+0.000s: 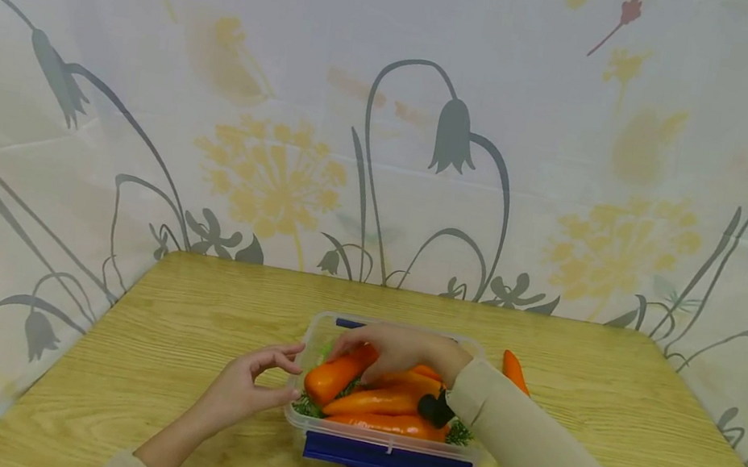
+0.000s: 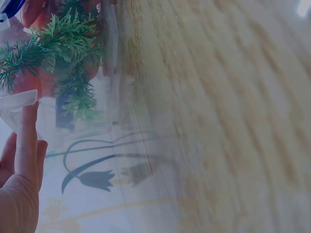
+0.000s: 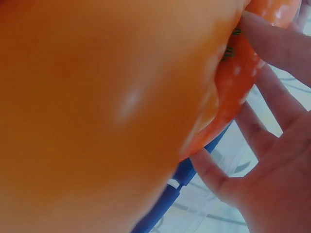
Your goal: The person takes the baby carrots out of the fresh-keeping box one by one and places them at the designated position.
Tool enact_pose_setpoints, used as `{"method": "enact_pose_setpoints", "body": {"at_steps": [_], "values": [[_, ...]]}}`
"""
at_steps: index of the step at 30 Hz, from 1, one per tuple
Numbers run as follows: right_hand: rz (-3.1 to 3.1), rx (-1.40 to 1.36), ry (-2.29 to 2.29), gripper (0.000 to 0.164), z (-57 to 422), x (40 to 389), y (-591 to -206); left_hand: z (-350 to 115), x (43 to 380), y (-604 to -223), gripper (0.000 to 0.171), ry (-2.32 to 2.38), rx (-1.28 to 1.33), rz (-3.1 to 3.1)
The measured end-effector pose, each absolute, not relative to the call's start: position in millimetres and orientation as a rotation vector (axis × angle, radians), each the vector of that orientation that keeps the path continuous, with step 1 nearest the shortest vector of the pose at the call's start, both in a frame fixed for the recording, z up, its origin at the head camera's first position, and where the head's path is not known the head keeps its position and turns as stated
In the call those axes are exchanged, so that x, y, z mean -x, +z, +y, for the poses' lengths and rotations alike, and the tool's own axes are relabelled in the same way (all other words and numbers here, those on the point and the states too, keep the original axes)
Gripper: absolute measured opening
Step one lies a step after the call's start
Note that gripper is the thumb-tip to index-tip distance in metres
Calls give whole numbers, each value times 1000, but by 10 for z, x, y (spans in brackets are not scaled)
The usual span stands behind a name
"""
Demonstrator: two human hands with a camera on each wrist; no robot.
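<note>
Beige-sleeved, your right hand (image 1: 392, 348) grips a glossy orange tapered vegetable (image 1: 329, 381) inside a clear plastic blue-clasped box (image 1: 386, 438), at its left; your left hand (image 1: 250, 385), fingers relaxed, touches its edge. Long orange vegetables (image 1: 380, 403) and green feathery sprigs (image 1: 460, 433) lie alongside; a slim orange vegetable (image 1: 515, 369) sits rightward on the yellowish wood-grain table (image 1: 226, 288).

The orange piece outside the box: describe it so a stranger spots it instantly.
On the wooden table stands a clear box with blue clips. In the head view, just right of it, a slim orange piece shows beyond the right sleeve. Unlike the other orange pieces in view, it lies outside the box.
</note>
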State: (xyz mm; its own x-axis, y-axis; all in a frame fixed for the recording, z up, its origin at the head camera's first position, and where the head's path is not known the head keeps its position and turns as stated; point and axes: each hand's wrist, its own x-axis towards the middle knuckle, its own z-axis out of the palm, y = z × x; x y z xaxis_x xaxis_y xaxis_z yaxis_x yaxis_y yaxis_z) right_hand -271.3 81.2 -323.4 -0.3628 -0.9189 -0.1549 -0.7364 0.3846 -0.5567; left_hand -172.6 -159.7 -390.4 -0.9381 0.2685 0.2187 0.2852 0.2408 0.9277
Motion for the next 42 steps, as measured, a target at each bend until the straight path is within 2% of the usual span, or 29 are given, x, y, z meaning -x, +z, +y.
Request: {"method": "enact_pose_setpoints", "body": {"at_steps": [8, 15, 31, 42], "values": [[2209, 1499, -531, 47, 808, 2708, -3221, -1593, 1727, -3894, 24, -1844, 544, -2471], [2260, 1458, -533, 49, 878, 2682, -3171, -1597, 1718, -3895, 23, -1841, 555, -2469], [2348, 1399, -638, 42, 1334, 2600, -3078, -1563, 1714, -3886, 21, -1830, 498, -2481], [2499, 1483, -738, 41, 1631, 2550, -2952, -1578, 1708, -3877, 19, -1807, 510, -2497]]}}
